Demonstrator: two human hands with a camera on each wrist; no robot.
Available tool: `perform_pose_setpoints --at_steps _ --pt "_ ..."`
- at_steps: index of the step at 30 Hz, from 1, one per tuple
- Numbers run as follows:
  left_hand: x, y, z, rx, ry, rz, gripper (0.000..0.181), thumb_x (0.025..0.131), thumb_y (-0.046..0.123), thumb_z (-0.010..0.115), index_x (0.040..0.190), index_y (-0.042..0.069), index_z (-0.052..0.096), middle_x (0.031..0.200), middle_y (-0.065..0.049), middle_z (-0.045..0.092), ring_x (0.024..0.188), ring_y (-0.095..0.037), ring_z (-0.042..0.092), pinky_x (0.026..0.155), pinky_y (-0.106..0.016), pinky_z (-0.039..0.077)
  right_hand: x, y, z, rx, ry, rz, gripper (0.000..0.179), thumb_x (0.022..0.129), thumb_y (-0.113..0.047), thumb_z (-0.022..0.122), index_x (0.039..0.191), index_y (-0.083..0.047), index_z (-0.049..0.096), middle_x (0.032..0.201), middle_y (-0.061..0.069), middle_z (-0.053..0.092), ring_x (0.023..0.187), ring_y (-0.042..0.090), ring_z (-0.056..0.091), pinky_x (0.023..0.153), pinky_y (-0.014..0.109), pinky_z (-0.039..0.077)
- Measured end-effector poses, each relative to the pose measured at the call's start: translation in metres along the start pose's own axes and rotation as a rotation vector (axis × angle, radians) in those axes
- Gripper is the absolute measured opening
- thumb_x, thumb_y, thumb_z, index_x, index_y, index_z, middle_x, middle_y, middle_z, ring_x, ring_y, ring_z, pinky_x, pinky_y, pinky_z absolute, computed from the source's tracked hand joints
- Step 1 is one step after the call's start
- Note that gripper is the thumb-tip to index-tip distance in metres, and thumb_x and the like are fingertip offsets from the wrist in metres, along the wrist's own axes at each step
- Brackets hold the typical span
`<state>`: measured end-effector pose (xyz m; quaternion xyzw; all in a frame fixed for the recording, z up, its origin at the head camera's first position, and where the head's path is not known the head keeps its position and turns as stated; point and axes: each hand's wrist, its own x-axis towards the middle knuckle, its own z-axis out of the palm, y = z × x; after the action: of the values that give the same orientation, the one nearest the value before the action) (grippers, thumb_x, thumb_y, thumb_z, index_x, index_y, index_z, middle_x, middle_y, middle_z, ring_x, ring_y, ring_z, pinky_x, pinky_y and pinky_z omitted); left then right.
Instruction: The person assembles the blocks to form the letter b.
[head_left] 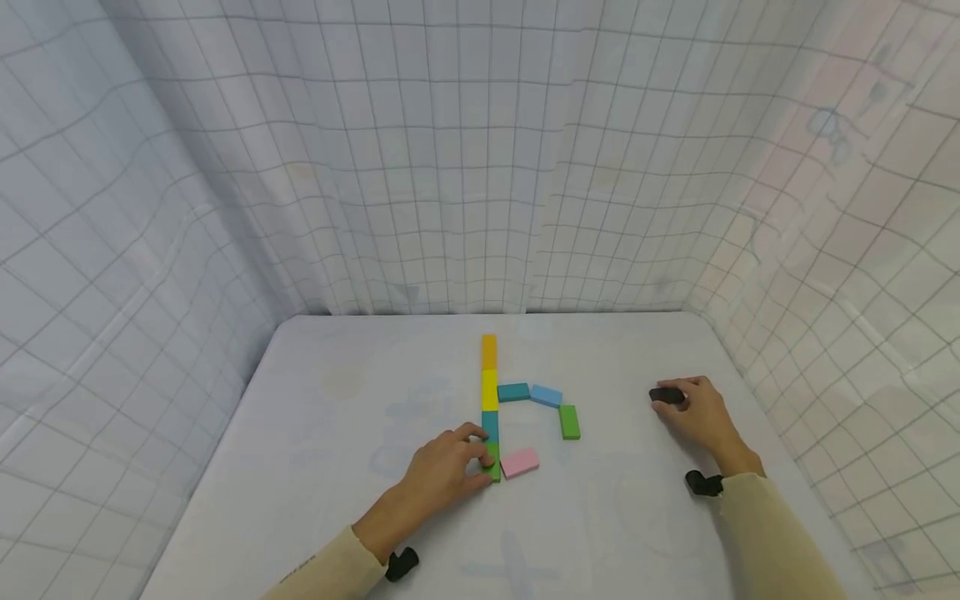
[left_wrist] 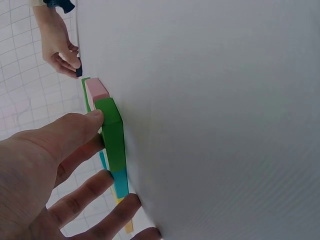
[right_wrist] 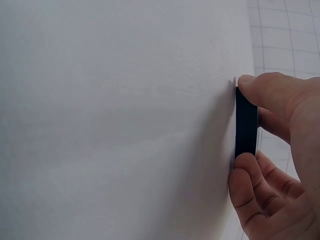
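My left hand (head_left: 444,467) pinches a dark green block (left_wrist: 112,132) at the near end of a straight row, its thumb against the block's end. Its other fingers spread along the row, close to a teal block (head_left: 490,425). Beyond that, the row continues with a yellow block (head_left: 490,390) and an orange block (head_left: 489,352). Just right of the held block lies a pink block (head_left: 520,462). Off to the right, my right hand (head_left: 701,417) grips a black block (right_wrist: 246,122) between thumb and fingertips, low at the tabletop.
A dark teal block (head_left: 513,392), a light blue block (head_left: 546,396) and a lighter green block (head_left: 570,422) curve off the row's right side. White gridded cloth (head_left: 487,208) hangs behind and beside the white table (head_left: 337,433).
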<state>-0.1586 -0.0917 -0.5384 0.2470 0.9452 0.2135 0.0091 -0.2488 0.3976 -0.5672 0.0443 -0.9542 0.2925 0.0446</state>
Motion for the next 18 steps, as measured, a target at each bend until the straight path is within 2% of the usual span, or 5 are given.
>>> perform_pose_setpoints --at_steps 12,18 --pt "-0.002 -0.002 0.0 -0.001 0.004 0.007 0.014 0.094 0.028 0.101 0.103 0.023 0.091 0.143 -0.002 0.077 0.107 -0.026 0.077 0.082 -0.042 0.069 -0.003 -0.018 0.005 0.008 -0.001 -0.021 0.046 0.104 -0.02 0.09 0.143 0.0 0.078 0.142 0.038 0.061 0.099 0.031 0.072 0.082 0.032 0.054" --pt "-0.001 -0.002 0.0 -0.003 -0.001 0.012 0.014 0.094 0.028 0.1 0.103 0.023 0.091 0.143 -0.002 0.077 0.107 -0.026 0.076 0.082 -0.042 0.069 -0.005 -0.031 0.007 -0.009 0.014 -0.064 0.045 0.103 -0.02 0.092 0.141 -0.002 0.08 0.14 0.036 0.063 0.097 0.031 0.074 0.081 0.033 0.057"
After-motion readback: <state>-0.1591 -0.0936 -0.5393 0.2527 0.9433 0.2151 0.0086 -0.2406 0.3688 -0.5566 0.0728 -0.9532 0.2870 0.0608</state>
